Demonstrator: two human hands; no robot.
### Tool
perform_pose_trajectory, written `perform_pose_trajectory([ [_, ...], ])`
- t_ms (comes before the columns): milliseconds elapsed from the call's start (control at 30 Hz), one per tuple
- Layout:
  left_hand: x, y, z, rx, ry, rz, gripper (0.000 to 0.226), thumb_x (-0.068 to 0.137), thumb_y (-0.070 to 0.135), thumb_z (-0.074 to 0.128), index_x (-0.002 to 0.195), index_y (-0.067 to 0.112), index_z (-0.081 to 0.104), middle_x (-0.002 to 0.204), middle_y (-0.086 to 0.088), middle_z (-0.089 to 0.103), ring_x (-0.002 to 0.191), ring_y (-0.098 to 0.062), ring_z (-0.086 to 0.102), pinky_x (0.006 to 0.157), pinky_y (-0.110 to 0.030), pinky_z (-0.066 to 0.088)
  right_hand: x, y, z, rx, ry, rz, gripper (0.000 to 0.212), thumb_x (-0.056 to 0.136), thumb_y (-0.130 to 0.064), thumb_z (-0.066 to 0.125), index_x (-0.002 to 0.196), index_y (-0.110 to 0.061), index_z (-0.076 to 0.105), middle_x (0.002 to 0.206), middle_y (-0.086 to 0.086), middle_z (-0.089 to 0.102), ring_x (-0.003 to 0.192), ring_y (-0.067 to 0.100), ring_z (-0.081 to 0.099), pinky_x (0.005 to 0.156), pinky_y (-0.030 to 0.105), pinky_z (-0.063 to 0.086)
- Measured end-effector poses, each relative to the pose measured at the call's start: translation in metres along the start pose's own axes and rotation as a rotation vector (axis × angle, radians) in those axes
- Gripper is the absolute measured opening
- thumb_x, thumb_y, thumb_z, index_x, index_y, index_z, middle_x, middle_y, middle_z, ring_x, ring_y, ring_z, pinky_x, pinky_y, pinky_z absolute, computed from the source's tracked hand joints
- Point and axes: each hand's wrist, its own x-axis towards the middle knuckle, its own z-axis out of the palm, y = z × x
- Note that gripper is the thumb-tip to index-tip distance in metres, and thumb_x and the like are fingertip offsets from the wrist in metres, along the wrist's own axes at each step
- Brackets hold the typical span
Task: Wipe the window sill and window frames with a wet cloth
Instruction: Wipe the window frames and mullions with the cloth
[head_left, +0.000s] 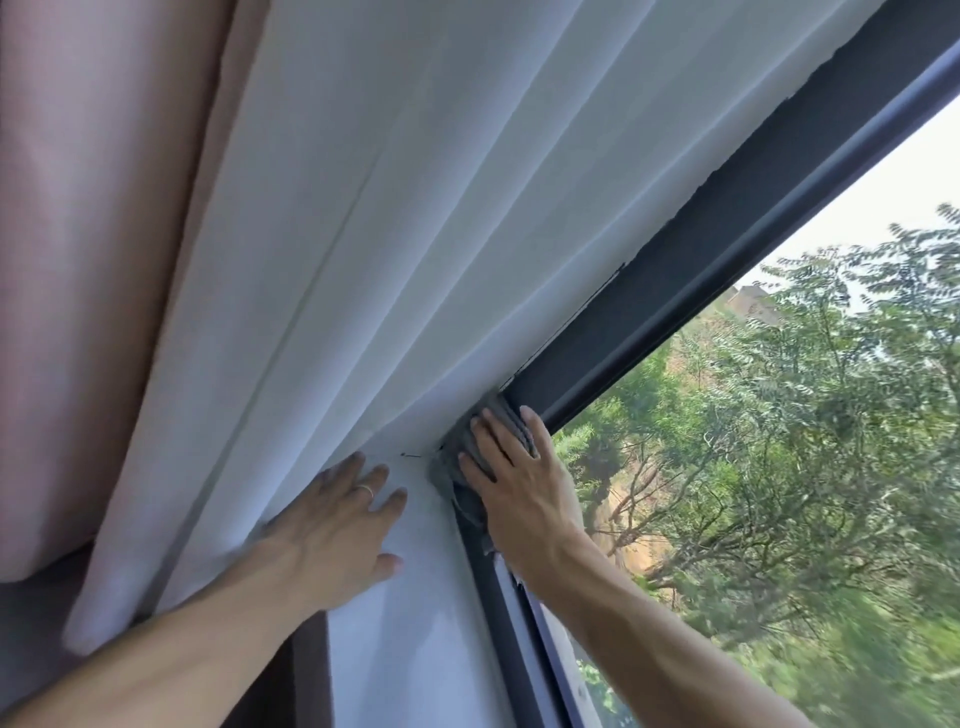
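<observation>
Right hand (511, 486) is pressing a grey cloth (457, 470) with straight fingers into the upper corner of the dark window frame (691, 296). Left hand (337, 525) is lying flat and open against the white wall (415, 597), touching the white curtain (363, 234).

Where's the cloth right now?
In the head view, the grey cloth sits just right of centre, pressed flat under the right hand into the corner of the dark window frame, beside the white curtain.
</observation>
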Motion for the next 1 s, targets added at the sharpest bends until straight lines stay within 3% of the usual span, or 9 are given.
perform_pose_trajectory([
  [67,0.0,0.003,-0.004,0.05,0.059,0.047,0.077,0.1,0.054,0.036,0.157,0.019,-0.001,0.164,-0.006,-0.007,0.15,-0.028,-0.011,0.12,-0.042,0.001,0.0,0.001,0.001,-0.038,0.004,-0.046,0.076,0.097,-0.052,0.043,0.158,-0.026,0.005,0.164,0.004,-0.014,0.15,0.025,-0.02,0.104,0.056,-0.031],
  [200,0.006,0.013,-0.013,0.117,0.15,0.078,0.085,0.099,0.051,0.038,0.154,0.01,-0.012,0.161,-0.01,-0.02,0.148,-0.027,-0.021,0.12,-0.044,-0.008,-0.008,0.048,-0.012,-0.018,0.188,0.109,0.07,0.099,-0.043,0.042,0.157,-0.029,0.006,0.164,0.002,-0.012,0.15,0.024,-0.018,0.102,0.056,-0.032],
  [367,0.014,0.02,-0.023,0.042,0.219,0.112,0.081,0.1,0.044,0.038,0.154,0.011,-0.011,0.162,-0.007,-0.02,0.149,-0.024,-0.019,0.115,-0.038,-0.014,-0.008,0.025,-0.003,0.028,0.105,0.05,0.082,0.096,-0.053,0.046,0.158,-0.024,0.0,0.163,0.006,-0.018,0.148,0.027,-0.023,0.103,0.053,-0.034],
  [567,0.015,0.035,-0.034,-0.126,0.301,0.172,0.074,0.101,0.039,0.038,0.156,0.016,-0.006,0.165,0.0,0.0,0.151,-0.019,-0.003,0.121,-0.039,0.004,-0.019,0.031,-0.023,0.244,0.232,0.064,0.07,0.099,-0.031,0.041,0.157,-0.016,0.004,0.165,0.011,0.005,0.152,0.024,-0.006,0.11,0.043,-0.026],
  [633,0.025,0.048,-0.037,-0.167,0.33,0.159,0.076,0.101,0.04,0.035,0.154,0.012,-0.011,0.164,-0.002,0.004,0.151,-0.019,0.002,0.122,-0.039,0.011,-0.028,0.033,-0.025,0.264,0.268,0.102,0.073,0.094,-0.033,0.047,0.156,-0.01,0.016,0.164,0.012,0.013,0.15,0.023,-0.005,0.112,0.042,-0.021],
  [733,0.041,0.067,-0.045,-0.315,0.416,0.099,0.073,0.103,0.038,0.028,0.152,0.011,-0.018,0.163,-0.006,0.012,0.148,-0.023,0.015,0.115,-0.037,0.027,-0.052,0.033,-0.025,0.31,0.301,0.224,0.061,0.076,-0.031,0.057,0.133,-0.009,0.061,0.148,0.009,0.048,0.142,0.02,0.022,0.119,0.047,0.008],
  [800,0.047,0.078,-0.052,-0.374,0.511,0.043,0.069,0.098,0.047,0.013,0.155,0.014,-0.01,0.157,-0.009,0.027,0.141,-0.026,0.028,0.107,-0.037,0.035,-0.07,0.032,-0.022,0.371,0.328,0.268,0.064,0.067,-0.027,0.073,0.127,-0.006,0.064,0.145,0.013,0.05,0.14,0.025,0.034,0.122,0.049,0.011],
  [900,0.059,0.09,-0.057,-0.464,0.615,-0.028,0.081,0.087,0.057,-0.003,0.157,0.017,0.001,0.148,-0.015,0.039,0.131,-0.031,0.04,0.107,-0.039,0.038,-0.088,0.042,-0.027,0.385,0.401,0.453,0.054,0.066,-0.021,0.076,0.117,-0.007,0.068,0.144,0.02,0.049,0.139,0.035,0.038,0.117,0.057,0.008],
  [1000,0.069,0.108,-0.071,-0.446,0.687,-0.038,0.07,0.097,0.051,0.011,0.154,0.02,-0.016,0.143,-0.025,0.038,0.121,-0.036,0.047,0.096,-0.044,0.046,-0.094,0.059,-0.034,0.357,0.347,0.533,0.061,0.057,-0.022,0.083,0.114,-0.006,0.07,0.146,0.022,0.045,0.141,0.039,0.033,0.117,0.06,0.003],
])
